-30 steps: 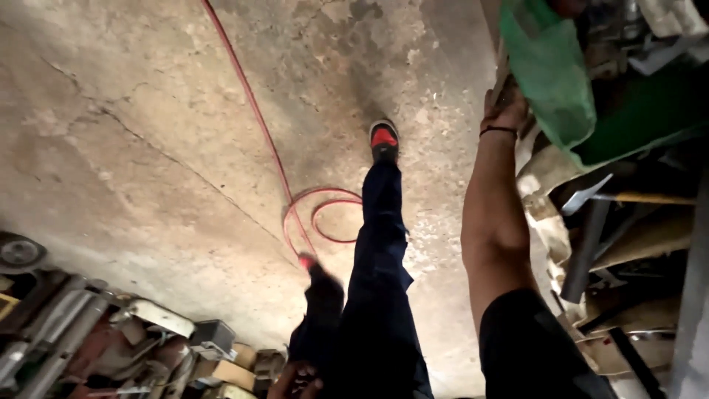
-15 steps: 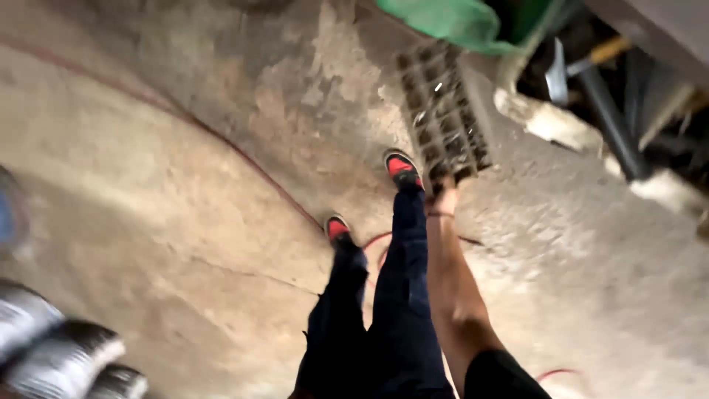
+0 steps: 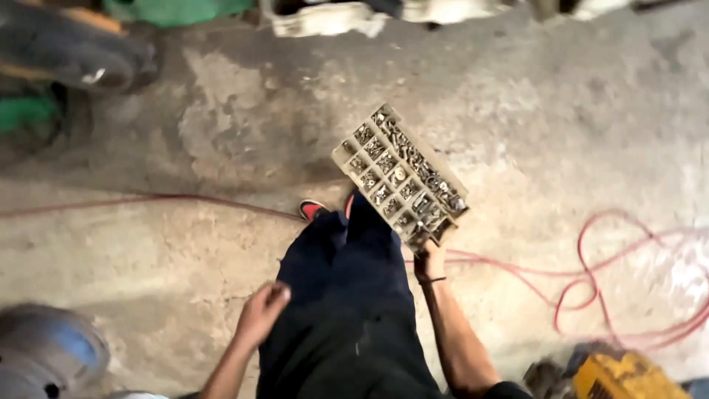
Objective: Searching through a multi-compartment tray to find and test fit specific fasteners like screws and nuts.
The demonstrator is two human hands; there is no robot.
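Grip: right hand (image 3: 430, 260) is closed on the near corner of a compartment tray (image 3: 399, 175), fingers wrapped over its edge, arm hanging straight down beside the leg.
Tray position: it sticks out forward and away from that grip, tilted, its far corner reaching out over the concrete floor (image 3: 561, 125); it appears lifted clear of the ground and held by that one corner only.
Tray contents: small metal parts, apparently nuts, bolts and washers, fill the many little cells; the long cell on the side away from the legs holds the most. Nothing can be seen falling out.
Free hand: left hand (image 3: 260, 314) hangs loosely curled on the other side of the legs, well apart from the grip, holding nothing and touching only the dark trousers (image 3: 347, 295).
Below the grip: a red hose (image 3: 591, 284) runs across the floor just under the holding hand and loops away to the outer side.
Beyond the grip: a red-toed shoe (image 3: 313, 210) shows just inward of the tray's near end.
Behind the grip: a yellow object (image 3: 628, 377) lies near the outer elbow, too cropped to identify.
Progress: judged from this view, the tray is picked up and being carried; it is not set down anywhere, and no part has been taken from it.
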